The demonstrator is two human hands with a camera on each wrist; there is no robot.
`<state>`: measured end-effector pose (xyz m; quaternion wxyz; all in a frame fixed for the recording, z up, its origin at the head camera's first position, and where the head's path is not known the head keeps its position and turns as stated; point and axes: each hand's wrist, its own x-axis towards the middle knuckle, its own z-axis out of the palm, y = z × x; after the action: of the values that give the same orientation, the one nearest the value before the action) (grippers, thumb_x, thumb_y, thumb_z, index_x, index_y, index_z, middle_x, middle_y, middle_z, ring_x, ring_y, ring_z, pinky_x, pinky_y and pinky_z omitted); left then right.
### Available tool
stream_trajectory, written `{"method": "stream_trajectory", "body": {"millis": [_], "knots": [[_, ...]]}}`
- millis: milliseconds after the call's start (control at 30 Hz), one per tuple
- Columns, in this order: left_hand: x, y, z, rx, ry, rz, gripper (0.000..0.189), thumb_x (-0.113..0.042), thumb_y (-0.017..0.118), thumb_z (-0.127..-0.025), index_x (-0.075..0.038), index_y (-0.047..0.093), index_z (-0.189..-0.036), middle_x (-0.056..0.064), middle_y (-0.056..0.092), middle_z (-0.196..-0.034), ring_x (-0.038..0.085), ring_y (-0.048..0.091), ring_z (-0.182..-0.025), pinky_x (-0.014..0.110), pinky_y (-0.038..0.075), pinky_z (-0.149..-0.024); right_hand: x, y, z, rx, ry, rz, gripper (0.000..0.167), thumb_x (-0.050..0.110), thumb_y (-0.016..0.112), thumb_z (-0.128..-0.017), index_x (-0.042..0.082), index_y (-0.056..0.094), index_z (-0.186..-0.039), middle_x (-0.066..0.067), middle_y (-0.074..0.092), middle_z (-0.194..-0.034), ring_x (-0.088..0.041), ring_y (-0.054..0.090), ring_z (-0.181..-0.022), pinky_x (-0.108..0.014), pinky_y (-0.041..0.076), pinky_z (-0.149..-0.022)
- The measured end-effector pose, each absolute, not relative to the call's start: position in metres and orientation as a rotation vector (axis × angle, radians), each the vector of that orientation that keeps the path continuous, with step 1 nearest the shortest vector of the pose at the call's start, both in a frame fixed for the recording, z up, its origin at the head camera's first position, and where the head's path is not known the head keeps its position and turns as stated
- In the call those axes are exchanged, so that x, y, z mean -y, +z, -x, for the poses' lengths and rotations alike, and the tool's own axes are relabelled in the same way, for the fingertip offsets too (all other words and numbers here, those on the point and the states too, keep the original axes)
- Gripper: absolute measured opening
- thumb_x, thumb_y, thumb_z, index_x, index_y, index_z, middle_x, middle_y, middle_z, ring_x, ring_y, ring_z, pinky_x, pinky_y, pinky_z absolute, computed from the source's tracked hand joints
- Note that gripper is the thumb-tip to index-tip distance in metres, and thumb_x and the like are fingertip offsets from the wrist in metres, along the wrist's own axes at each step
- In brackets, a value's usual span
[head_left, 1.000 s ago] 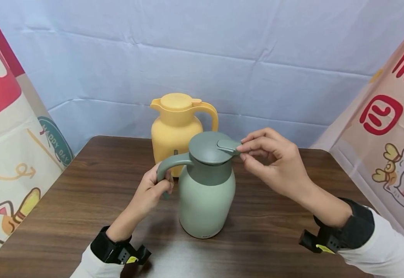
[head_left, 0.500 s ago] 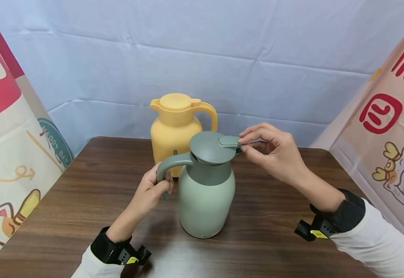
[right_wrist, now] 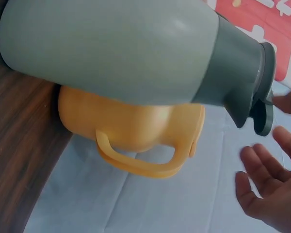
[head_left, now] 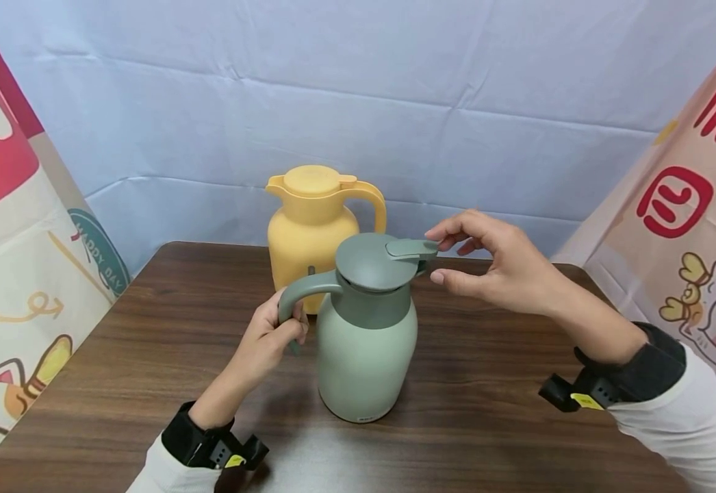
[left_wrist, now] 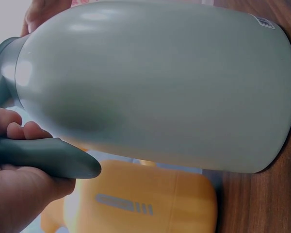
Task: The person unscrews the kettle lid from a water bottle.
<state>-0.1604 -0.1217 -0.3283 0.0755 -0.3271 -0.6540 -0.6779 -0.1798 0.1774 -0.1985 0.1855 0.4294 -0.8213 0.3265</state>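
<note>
Our left grip (head_left: 265,331) is curled round the dark handle (head_left: 309,285) of the green jug (head_left: 367,370), whose lower tip pokes out past the fingers. Our right grip (head_left: 500,266) is loosely parted, with thumb and fingers clear of each other: the fingertips (head_left: 437,233) reach the outer end of the tab (head_left: 415,248) on the lid (head_left: 367,263), while the thumb (head_left: 456,282) is lower and apart. Whether they truly touch the tab we cannot tell.

What matters most for us is the tab's direction: it points at our right grip from across the lid, opposite the handle. So the right is nearer the tab, the left has the handle, and the jug is between them, long axis upright.

The jug stands on the wooden counter (head_left: 487,418). Behind it we see a yellow jug (head_left: 309,236), upright and partly covered, and beyond that a pale blue cloth (head_left: 358,82).
</note>
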Motion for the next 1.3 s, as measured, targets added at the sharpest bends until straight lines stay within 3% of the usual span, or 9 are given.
{"method": "stream_trajectory", "body": {"millis": [400,667,1000,1300], "knots": [[0.122,-0.329,0.161,1.960,-2.030,0.984,0.012,0.010,0.037,-0.086,0.000,0.038,-0.080,0.015,0.041,-0.063,0.026,0.033,-0.053,0.033,0.031,-0.053,-0.176,-0.191,0.182,2.458,0.782,-1.291,0.045,0.010,0.078,-0.073,0.011,0.059,-0.114,0.007,0.059,-0.106,-0.010,0.055,-0.092,-0.029,0.045,-0.074],[0.122,-0.330,0.161,1.955,-2.040,0.979,0.012,0.011,0.037,-0.086,0.001,0.038,-0.080,0.015,0.041,-0.062,0.027,0.033,-0.053,0.033,0.032,-0.054,-0.171,-0.172,0.185,2.653,0.618,-1.359,0.058,0.026,0.076,-0.078,0.013,0.049,-0.128,0.003,0.052,-0.121,-0.014,0.053,-0.100,-0.037,0.045,-0.078],[0.123,-0.330,0.162,1.953,-2.055,0.982,0.012,0.011,0.037,-0.085,0.001,0.038,-0.081,0.016,0.040,-0.063,0.026,0.033,-0.054,0.033,0.031,-0.054,-0.160,-0.143,0.184,2.915,0.391,-1.398,0.071,0.040,0.073,-0.078,0.018,0.040,-0.137,-0.001,0.048,-0.125,-0.019,0.050,-0.107,-0.040,0.044,-0.081],[0.122,-0.331,0.161,1.965,-2.043,0.967,0.011,0.011,0.037,-0.085,0.001,0.038,-0.081,0.016,0.041,-0.064,0.026,0.034,-0.054,0.033,0.032,-0.054,-0.139,-0.134,0.188,2.976,0.275,-1.464,0.073,0.038,0.074,-0.077,0.021,0.038,-0.138,-0.001,0.047,-0.124,-0.018,0.047,-0.107,-0.041,0.039,-0.085]]}}
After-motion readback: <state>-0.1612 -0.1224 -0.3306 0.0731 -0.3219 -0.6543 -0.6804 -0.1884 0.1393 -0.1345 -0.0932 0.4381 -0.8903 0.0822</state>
